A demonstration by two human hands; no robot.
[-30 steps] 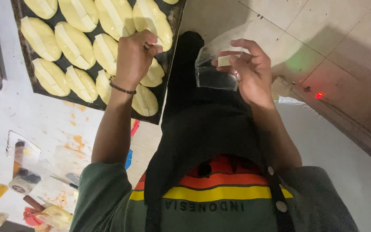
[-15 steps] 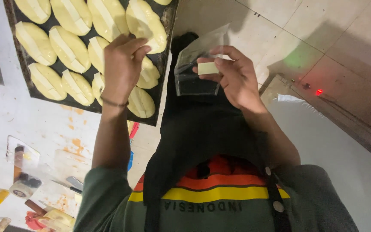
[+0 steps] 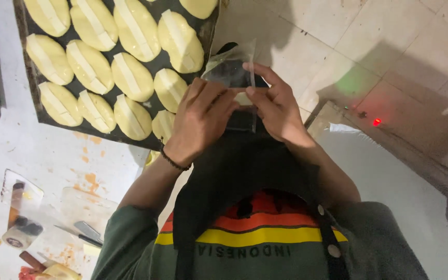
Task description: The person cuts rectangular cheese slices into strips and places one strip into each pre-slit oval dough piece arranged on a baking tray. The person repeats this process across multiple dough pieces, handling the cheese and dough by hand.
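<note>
between the two hands, above the black apron, a small clear plastic bag (image 3: 233, 70) is held at its mouth. the left hand (image 3: 200, 119) is closed on the near edge of the bag, with the fingers curled over it, and a dark bracelet (image 3: 172, 162) is worn on its wrist. the right hand (image 3: 276, 106) is closed on the other edge, the thumb and forefinger being pinched on the plastic while the other fingers are spread behind. a pale piece, probably one of the bread pieces, is seen just between the fingers at the mouth of the bag, but most of it is hidden, so it cannot be told how far it is inside.

it is judged that the bagging step is in hand: one piece is being put into the bag or the mouth is being closed. for the next move the bag mouth should be kept tight and the piece should not be pressed.

to the left, a black tray (image 3: 32, 96) with pale oval buns (image 3: 130, 78) is set on the white stained table (image 3: 53, 155). a tape roll (image 3: 22, 232) and a knife (image 3: 81, 233) are lying nearer the body.
</note>
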